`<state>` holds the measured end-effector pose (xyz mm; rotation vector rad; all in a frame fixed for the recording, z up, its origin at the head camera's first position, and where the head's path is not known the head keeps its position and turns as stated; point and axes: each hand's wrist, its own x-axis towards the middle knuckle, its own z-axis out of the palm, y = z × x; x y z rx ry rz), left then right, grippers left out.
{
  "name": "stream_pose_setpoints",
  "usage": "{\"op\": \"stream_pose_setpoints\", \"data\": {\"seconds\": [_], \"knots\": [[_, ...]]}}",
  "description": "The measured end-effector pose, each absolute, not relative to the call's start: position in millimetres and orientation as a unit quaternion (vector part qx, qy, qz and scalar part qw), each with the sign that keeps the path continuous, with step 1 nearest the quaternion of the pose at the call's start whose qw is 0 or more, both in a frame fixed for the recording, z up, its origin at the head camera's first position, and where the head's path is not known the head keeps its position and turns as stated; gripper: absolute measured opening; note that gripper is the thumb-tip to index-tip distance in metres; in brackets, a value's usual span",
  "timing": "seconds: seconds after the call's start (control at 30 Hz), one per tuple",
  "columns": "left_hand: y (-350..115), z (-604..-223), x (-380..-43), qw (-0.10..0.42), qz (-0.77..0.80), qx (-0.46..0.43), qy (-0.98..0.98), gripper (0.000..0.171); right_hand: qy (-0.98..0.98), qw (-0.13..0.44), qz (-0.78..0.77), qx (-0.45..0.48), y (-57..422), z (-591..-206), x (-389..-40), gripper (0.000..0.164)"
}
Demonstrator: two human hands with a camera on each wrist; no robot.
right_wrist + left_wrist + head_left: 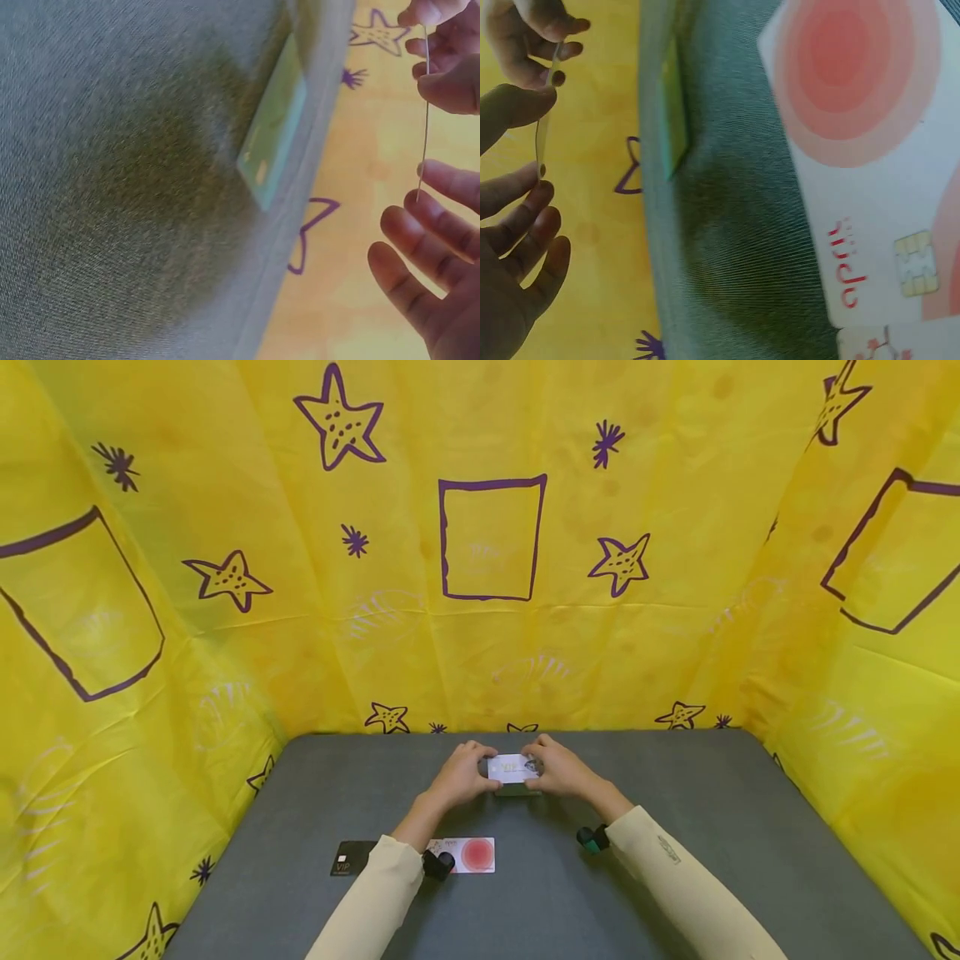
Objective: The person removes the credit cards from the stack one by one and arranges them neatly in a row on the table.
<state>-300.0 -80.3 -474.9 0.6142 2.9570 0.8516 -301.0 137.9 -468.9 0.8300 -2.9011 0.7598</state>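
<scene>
A white card with gold lettering (pixel 510 768) is held up off the table between both hands. My left hand (pixel 459 777) pinches its left end between thumb and fingers. On the right end, my right hand (pixel 564 771) grips it in the same way. Edge-on, the card appears as a thin line in the right wrist view, where the right hand (pixel 442 274) is near and the left hand (pixel 450 52) is beyond. Behind and below the held card, a green card (pixel 274 124) lies on the table, partly covered in the head view.
On the grey table (pixel 315 793), nearer me, a black VIP card (pixel 351 857) lies left of a white card with red circles (pixel 477 855). A card with a floral print (pixel 877 343) adjoins that one, mostly behind my left wrist. Yellow patterned cloth (pixel 600 652) surrounds the table.
</scene>
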Motion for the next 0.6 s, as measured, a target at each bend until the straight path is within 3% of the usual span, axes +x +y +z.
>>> {"op": "stream_pose_setpoints", "data": {"seconds": [0.6], "knots": [[-85.7, -457.3, -272.2, 0.001, 0.286, 0.210, 0.935, 0.053, -0.915, 0.049, 0.270, 0.295, 145.9, -463.2, -277.7, 0.045]]}}
